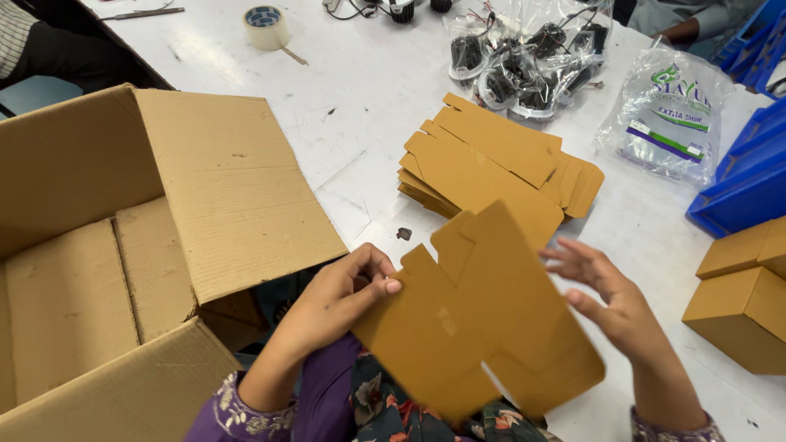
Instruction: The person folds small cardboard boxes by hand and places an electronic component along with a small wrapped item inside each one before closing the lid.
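Observation:
My left hand (340,295) pinches the left edge of a flat, unfolded brown cardboard box blank (483,319), held just above my lap. My right hand (610,303) is at the blank's right edge with fingers spread, touching or nearly touching it. Beyond the blank, a stack of the same flat blanks (491,164) lies on the white table (360,90).
A large open corrugated carton (123,245) stands at my left. Folded brown boxes (741,303) sit at the right edge, blue bins (749,176) behind them. Plastic bags of black parts (524,57), a printed plastic bag (667,115) and a tape roll (266,26) lie farther back.

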